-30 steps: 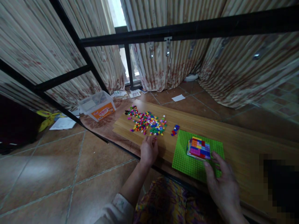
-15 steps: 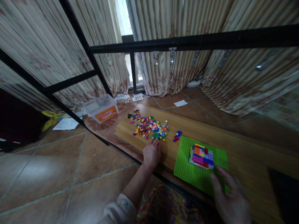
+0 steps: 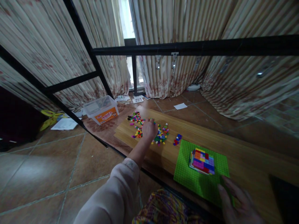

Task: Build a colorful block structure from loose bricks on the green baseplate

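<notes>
My left hand (image 3: 149, 128) reaches out over a scattered pile of small coloured bricks (image 3: 161, 136) on a wooden board (image 3: 233, 149); its fingers curl down into the pile and are hidden behind the back of the hand. My right hand (image 3: 238, 203) rests at the near right corner of a green baseplate (image 3: 198, 180), fingers spread flat. A low multicoloured block of stacked bricks (image 3: 202, 161) stands on the baseplate. Two or three blue and red bricks (image 3: 177, 139) lie between the pile and the plate.
A clear plastic box with an orange label (image 3: 101, 109) sits on the floor left of the board. Black metal bars (image 3: 187, 48) cross in front of striped curtains. Papers (image 3: 180, 106) and a yellow object (image 3: 48, 119) lie on the tiled floor.
My left hand has moved forward from the near edge of the pile onto its middle. My right hand has slid back toward me along the baseplate's corner.
</notes>
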